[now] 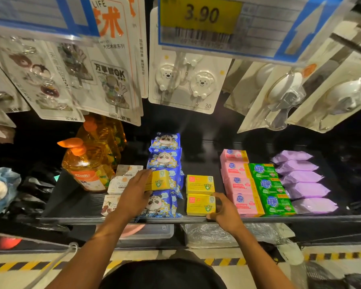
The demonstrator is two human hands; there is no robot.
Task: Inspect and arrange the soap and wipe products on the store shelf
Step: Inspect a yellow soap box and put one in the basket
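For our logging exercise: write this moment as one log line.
left hand: holds yellow soap box over blue panda packs | right hand: grips front yellow box

shelf (75,197): black, dim-lit | floor (19,256): pale, yellow-black hazard stripe (19,266) | overhead: yellow price tag (200,17)

left hand (133,197) holds yellow box (159,180); right hand (224,210) grips shelf-front box (199,205)

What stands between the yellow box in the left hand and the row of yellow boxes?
Nothing visible. The held yellow box is over the blue panda packs; only bare shelf lies before the yellow row.
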